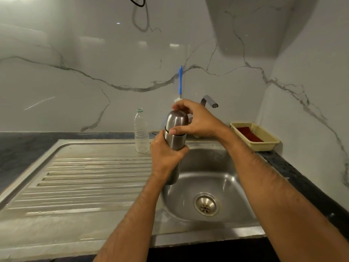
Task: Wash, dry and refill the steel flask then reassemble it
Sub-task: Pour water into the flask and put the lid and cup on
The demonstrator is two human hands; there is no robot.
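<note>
I hold the steel flask (175,142) upright over the left edge of the sink basin (222,178). My left hand (166,157) grips its body around the middle. My right hand (196,120) curls over the domed steel cap (176,120), thumb on the seam where the cap meets the body. The flask's lower part shows below my left hand. A clear plastic water bottle (141,132) without a cap stands just left of the flask on the drainboard. A blue-handled bottle brush (180,82) leans upright against the wall behind the flask, its bristle end partly hidden by my right hand.
The ribbed steel drainboard (90,176) stretches to the left. A tap spout (209,101) juts out behind my right hand. A beige plastic basket (255,136) holding a red cloth sits on the dark counter at the right. The drain (206,204) lies in the basin floor.
</note>
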